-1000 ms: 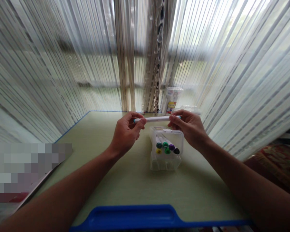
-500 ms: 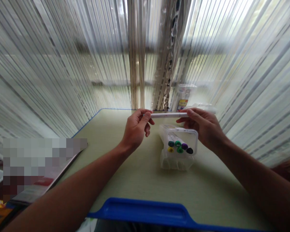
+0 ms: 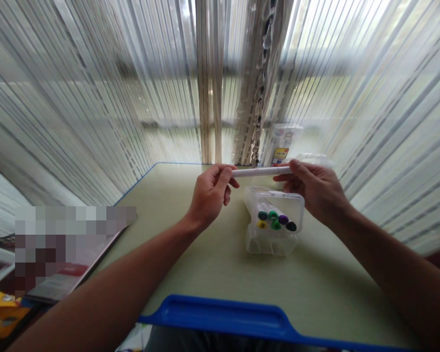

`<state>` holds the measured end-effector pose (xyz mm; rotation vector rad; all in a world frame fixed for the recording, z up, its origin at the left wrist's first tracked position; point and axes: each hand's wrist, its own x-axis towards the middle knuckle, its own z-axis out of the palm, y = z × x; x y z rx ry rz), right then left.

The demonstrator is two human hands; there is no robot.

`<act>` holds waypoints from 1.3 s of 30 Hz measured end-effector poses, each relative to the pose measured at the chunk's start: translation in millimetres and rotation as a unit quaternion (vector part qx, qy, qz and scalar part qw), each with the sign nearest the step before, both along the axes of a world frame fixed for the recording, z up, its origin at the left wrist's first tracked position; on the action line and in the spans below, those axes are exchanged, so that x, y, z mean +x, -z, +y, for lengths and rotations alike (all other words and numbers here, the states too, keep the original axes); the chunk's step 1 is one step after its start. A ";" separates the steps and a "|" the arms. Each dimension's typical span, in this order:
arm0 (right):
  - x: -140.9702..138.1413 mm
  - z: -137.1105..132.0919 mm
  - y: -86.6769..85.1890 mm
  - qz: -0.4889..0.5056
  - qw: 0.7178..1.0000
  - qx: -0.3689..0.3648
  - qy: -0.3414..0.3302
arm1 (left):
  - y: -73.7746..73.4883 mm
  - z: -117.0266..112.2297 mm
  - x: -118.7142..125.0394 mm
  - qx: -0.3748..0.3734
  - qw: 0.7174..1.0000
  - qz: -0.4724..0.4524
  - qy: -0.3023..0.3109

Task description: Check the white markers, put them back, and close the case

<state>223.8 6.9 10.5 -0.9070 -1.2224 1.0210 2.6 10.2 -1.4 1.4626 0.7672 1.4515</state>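
A white marker pen [image 3: 260, 172] is stretched level between my two hands, above the far part of the table. My left hand [image 3: 211, 190] pinches one end between thumb and fingers, hiding that tip. At the other end, my right hand [image 3: 311, 183] grips the pen with thumb and forefinger. Below it lies a clear plastic case [image 3: 270, 244] with its end facing me. Inside are several markers [image 3: 273, 215] with green, purple, yellow and black caps.
The pale table [image 3: 205, 274] has a blue rim and a blue pen trough [image 3: 223, 313] at the near edge. A clear package [image 3: 282, 144] with a yellow label stands at the back. String curtains [image 3: 161, 88] hang behind. A flat item, partly blurred out, lies at left.
The view has shifted slightly, so most things sit a little further right. Both hands keep their hold on the marker pen, and its right end is tilted slightly higher.
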 end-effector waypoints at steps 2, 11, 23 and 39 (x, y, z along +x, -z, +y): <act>0.3 0.6 0.7 -0.008 1.000 0.008 0.004 | 0.9 0.6 0.0 0.010 1.000 0.015 -0.010; 2.2 1.4 5.7 -0.026 0.999 0.032 0.004 | 1.6 -0.1 -1.2 0.010 0.999 0.033 -0.006; 1.7 2.3 5.9 -0.020 0.999 0.038 -0.018 | -2.3 -2.2 -0.7 -0.003 0.999 0.026 -0.027; 0.2 0.2 -1.4 0.038 0.998 -0.007 -0.050 | -3.1 1.8 -2.0 -0.040 0.996 -0.078 0.014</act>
